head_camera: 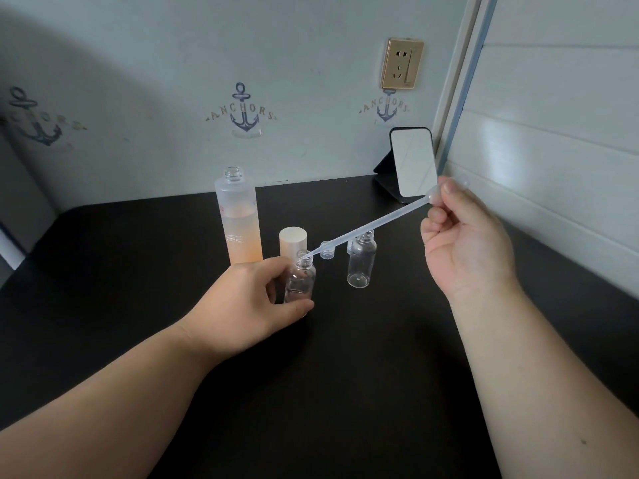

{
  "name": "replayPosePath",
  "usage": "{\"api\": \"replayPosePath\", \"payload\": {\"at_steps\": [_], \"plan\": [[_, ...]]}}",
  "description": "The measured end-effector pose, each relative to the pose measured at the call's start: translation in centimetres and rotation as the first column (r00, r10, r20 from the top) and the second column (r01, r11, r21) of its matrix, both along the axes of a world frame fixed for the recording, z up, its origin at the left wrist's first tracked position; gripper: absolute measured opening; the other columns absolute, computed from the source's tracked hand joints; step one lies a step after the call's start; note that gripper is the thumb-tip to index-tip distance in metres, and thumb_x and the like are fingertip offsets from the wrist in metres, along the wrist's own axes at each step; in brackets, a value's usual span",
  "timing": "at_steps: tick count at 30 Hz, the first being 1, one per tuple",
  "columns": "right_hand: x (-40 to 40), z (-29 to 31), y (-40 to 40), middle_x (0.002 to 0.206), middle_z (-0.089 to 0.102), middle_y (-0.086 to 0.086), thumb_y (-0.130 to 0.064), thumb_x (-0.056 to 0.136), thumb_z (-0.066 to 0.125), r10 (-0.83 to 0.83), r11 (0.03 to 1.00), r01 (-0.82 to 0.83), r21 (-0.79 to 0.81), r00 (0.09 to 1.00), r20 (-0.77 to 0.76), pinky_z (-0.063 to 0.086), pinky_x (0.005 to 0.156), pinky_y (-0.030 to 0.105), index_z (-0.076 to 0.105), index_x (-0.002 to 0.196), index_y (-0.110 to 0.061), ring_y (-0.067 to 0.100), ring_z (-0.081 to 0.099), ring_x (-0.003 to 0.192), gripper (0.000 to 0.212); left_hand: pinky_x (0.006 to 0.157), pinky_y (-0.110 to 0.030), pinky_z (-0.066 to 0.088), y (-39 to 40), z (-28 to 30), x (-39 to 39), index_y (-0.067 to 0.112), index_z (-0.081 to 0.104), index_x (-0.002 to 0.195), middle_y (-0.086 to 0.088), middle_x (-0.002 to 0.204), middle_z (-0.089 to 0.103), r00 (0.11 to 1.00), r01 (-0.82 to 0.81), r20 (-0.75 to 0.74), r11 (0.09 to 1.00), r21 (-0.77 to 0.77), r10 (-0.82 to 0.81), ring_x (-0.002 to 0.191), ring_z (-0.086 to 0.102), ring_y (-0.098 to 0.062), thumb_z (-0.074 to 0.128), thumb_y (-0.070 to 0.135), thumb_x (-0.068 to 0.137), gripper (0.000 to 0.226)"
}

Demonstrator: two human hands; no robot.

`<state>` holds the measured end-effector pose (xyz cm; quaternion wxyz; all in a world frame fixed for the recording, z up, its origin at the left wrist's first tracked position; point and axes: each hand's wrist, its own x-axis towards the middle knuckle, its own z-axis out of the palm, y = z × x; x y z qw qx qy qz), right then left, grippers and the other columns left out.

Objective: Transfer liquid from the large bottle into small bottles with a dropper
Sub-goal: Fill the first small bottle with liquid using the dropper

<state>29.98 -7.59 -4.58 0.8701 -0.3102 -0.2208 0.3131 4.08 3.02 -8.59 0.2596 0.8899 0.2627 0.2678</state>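
From the head camera, your left hand (252,299) grips a small clear bottle (299,283) standing on the dark table (345,357), thumb low across its front and fingers curled round the far side. Your right hand (463,243) is raised off to the right, pinching the bulb end of the dropper (366,228) between thumb and fingers. The dropper slants down to the left, and its tip sits right at the open neck of that bottle. Just behind your left hand stands the large bottle (238,219), uncapped, frosted, with orange liquid in its lower half. Its pale cap (293,240) stands beside it. A second small bottle (361,261) stands open to the right, apart from the first. At the back right, a small mirror (413,162) leans on its stand.
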Motion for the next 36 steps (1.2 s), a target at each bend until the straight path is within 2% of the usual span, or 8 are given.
{"api": "replayPosePath", "payload": {"at_steps": [11, 16, 19, 21, 26, 29, 31, 36], "plan": [[-0.2, 0.0, 0.1, 0.073, 0.07, 0.002, -0.011, 0.095, 0.065, 0.028, 1.0, -0.028, -0.002, 0.994, -0.102, 0.051, 0.059, 0.02, 0.075, 0.088, -0.007, 0.011, 0.063, 0.061, 0.013, 0.057, -0.013, 0.044, 0.2, 0.5, 0.1, 0.058, 0.055, 0.088, 0.024, 0.082, 0.061, 0.997, 0.031, -0.067, 0.998, -0.049, -0.034, 0.071, 0.06, -0.004, 0.081, 0.056, 0.074, 0.03], [-0.1, -0.1, 0.0, 0.075, 0.07, 0.002, -0.014, 0.095, 0.067, 0.05, 0.999, -0.051, -0.003, 0.991, -0.123, 0.052, 0.061, 0.021, 0.078, 0.083, -0.008, 0.012, 0.064, 0.063, 0.018, 0.058, -0.015, 0.045, 0.2, 0.5, 0.0, 0.046, 0.058, 0.083, 0.017, 0.078, 0.062, 0.998, 0.035, -0.055, 0.998, -0.046, -0.037, 0.069, 0.059, -0.005, 0.074, 0.071, 0.065, 0.035], [-0.1, 0.1, -0.1, 0.076, 0.07, 0.002, -0.015, 0.095, 0.066, 0.059, 0.998, -0.059, 0.0, 0.99, -0.131, 0.051, 0.06, 0.021, 0.077, 0.078, -0.008, 0.012, 0.064, 0.064, 0.022, 0.063, -0.018, 0.048, 0.0, 0.6, -0.5, 0.043, 0.065, 0.098, 0.021, 0.086, 0.066, 0.994, 0.03, 0.106, 1.0, -0.01, -0.028, 0.077, 0.063, -0.01, 0.061, 0.081, 0.075, 0.044], [-0.1, 0.1, -0.1, 0.076, 0.07, 0.002, -0.015, 0.094, 0.068, 0.058, 0.998, -0.058, 0.004, 0.988, -0.145, 0.051, 0.061, 0.021, 0.075, 0.079, -0.007, 0.013, 0.064, 0.064, 0.019, 0.067, -0.028, 0.051, -0.1, 0.6, -0.9, 0.032, 0.069, 0.101, 0.011, 0.087, 0.069, 0.955, -0.018, 0.296, 1.0, 0.004, 0.016, 0.079, 0.064, -0.014, 0.052, 0.066, 0.09, 0.04], [-0.3, 0.0, -0.1, 0.078, 0.071, 0.002, -0.015, 0.094, 0.068, 0.058, 0.998, -0.059, -0.002, 0.988, -0.142, 0.052, 0.063, 0.021, 0.073, 0.079, -0.007, 0.014, 0.064, 0.065, 0.017, 0.07, -0.014, 0.042, 0.6, 0.6, -0.9, 0.035, 0.05, 0.108, 0.019, 0.094, 0.057, 0.745, -0.378, 0.542, 0.915, -0.138, 0.39, 0.087, 0.058, 0.002, 0.058, 0.048, 0.085, 0.028], [-0.3, 0.0, 0.0, 0.078, 0.071, 0.003, -0.015, 0.093, 0.068, 0.059, 0.998, -0.06, -0.005, 0.989, -0.135, 0.052, 0.063, 0.022, 0.073, 0.079, -0.006, 0.014, 0.065, 0.066, 0.017, 0.076, -0.019, 0.044, 1.7, 0.1, -0.7, 0.036, 0.041, 0.13, 0.012, 0.118, 0.053, 0.764, -0.38, 0.457, 0.89, -0.254, 0.456, 0.1, 0.057, -0.001, 0.071, 0.043, 0.081, 0.058], [-0.3, 0.0, 0.0, 0.079, 0.071, 0.003, -0.015, 0.093, 0.068, 0.063, 0.998, -0.064, -0.005, 0.989, -0.132, 0.053, 0.064, 0.022, 0.073, 0.08, -0.007, 0.014, 0.065, 0.066, 0.017, 0.078, -0.018, 0.044, 2.2, -0.2, -0.3, 0.035, 0.035, 0.144, 0.02, 0.124, 0.051, 0.823, -0.359, 0.346, 0.884, -0.3, 0.451, 0.103, 0.057, 0.001, 0.074, 0.045, 0.085, 0.072], [-0.3, -0.1, 0.1, 0.079, 0.071, 0.002, -0.015, 0.095, 0.067, 0.076, 0.997, -0.076, 0.001, 0.99, -0.117, 0.053, 0.064, 0.022, 0.072, 0.084, -0.007, 0.013, 0.066, 0.067, 0.015, 0.067, -0.014, 0.038, 2.9, -0.9, 0.1, 0.034, 0.046, 0.133, 0.031, 0.096, 0.052, 0.859, -0.426, 0.211, 0.88, -0.21, 0.467, 0.084, 0.054, 0.008, 0.068, 0.05, 0.09, 0.05]]}}
